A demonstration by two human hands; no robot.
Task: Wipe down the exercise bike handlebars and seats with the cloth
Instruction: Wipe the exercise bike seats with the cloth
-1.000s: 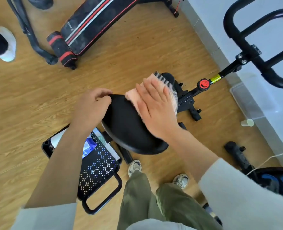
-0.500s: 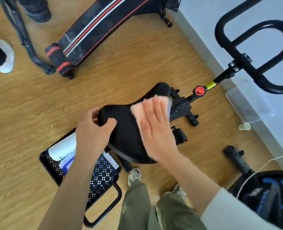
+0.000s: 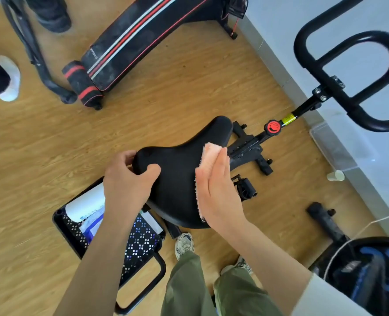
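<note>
Seat (image 3: 177,179) of the exercise bike sits at frame centre. Left hand (image 3: 127,179) is clamped on its left rear edge, apparently to steady it. Right hand (image 3: 218,190) lies flat, fingers together, pressing the pink cloth (image 3: 208,153) against the right side. Handlebars (image 3: 348,76) stand upper right, untouched.
</note>
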